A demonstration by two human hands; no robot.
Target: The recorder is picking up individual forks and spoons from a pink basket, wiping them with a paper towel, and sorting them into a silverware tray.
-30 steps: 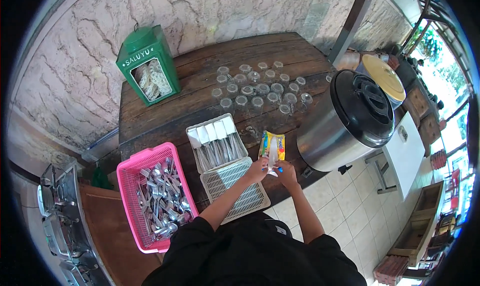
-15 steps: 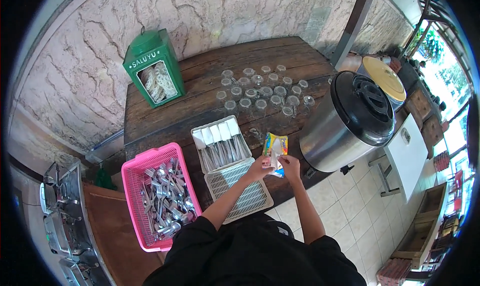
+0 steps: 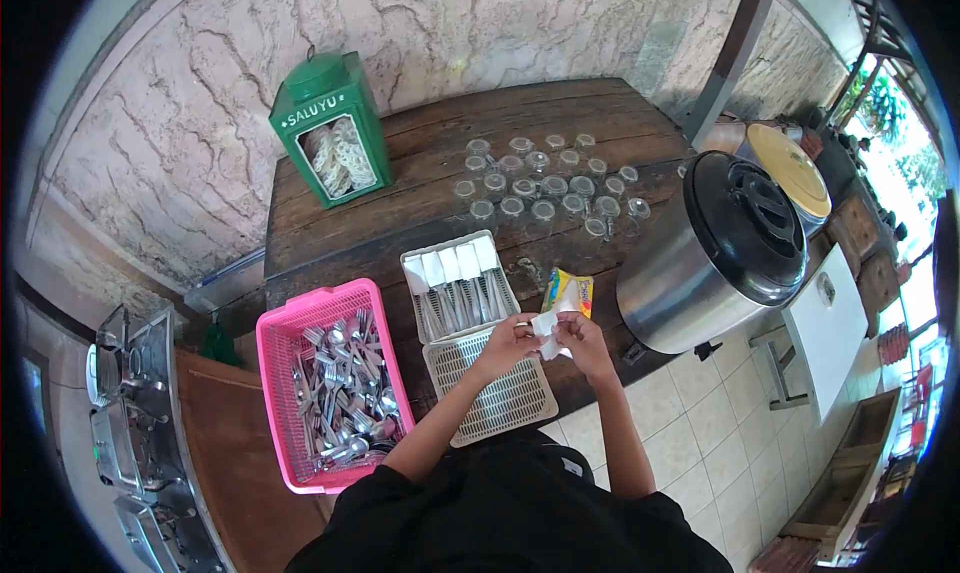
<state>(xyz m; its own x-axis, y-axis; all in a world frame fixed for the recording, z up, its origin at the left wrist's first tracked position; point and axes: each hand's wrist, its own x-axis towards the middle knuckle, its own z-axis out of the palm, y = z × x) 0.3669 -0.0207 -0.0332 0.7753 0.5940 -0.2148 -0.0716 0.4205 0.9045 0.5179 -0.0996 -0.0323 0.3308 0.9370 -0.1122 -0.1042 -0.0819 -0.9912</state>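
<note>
Between my two hands is a white paper napkin [image 3: 546, 325], creased and partly unfolded. My left hand [image 3: 511, 343] pinches its left side, and my right hand [image 3: 584, 344] pinches the right side. Just beyond the fingers lies a yellow and blue plastic packet [image 3: 556, 287] with white paper sticking out; the right hand partly covers it. Left of it, an open beige plastic box [image 3: 408, 265] holds a row of cutlery [image 3: 462, 298] with white paper round the upper ends. Its slotted lid [image 3: 495, 398] lies flat below my left wrist.
A pink basket [image 3: 266, 373] full of loose forks and spoons [image 3: 350, 388] stands at the left. Upturned glass mugs [image 3: 543, 211] fill the table's far side. A large steel drink container [image 3: 690, 273] stands at the right edge, a green crackers tin [image 3: 362, 103] at the back left.
Both hands have drawn the napkin from over the packet and hold it nearer, opened wider. The whole view has shifted slightly, so things sit a little further right.
</note>
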